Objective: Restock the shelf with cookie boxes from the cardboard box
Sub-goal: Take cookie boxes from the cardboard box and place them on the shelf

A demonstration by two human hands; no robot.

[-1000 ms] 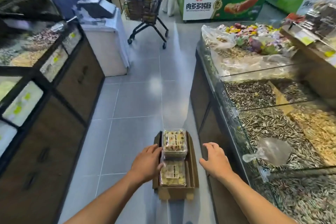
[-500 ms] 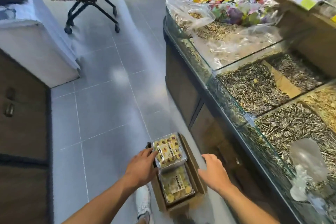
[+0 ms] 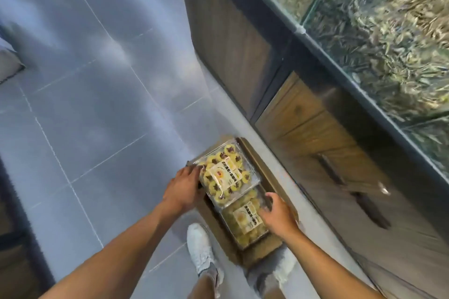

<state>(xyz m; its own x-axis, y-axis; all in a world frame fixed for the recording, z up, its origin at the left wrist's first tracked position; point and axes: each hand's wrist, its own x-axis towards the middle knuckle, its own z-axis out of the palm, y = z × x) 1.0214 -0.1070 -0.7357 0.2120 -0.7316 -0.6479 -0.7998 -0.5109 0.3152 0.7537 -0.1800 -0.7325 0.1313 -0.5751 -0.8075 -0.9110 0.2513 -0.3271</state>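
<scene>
Bare forearms (image 3: pixel 121 245), bare left hand (image 3: pixel 181 189), right hand (image 3: pixel 277 213); white lace-up sneakers (image 3: pixel 199 246) on feet.

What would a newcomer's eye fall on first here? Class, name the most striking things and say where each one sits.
A cardboard box on the floor, bottom centre, holds two clear boxes of yellow cookies. The left hand touches the far box, and the right hand rests on the near box. Glass seed bins fill the upper right.
</scene>
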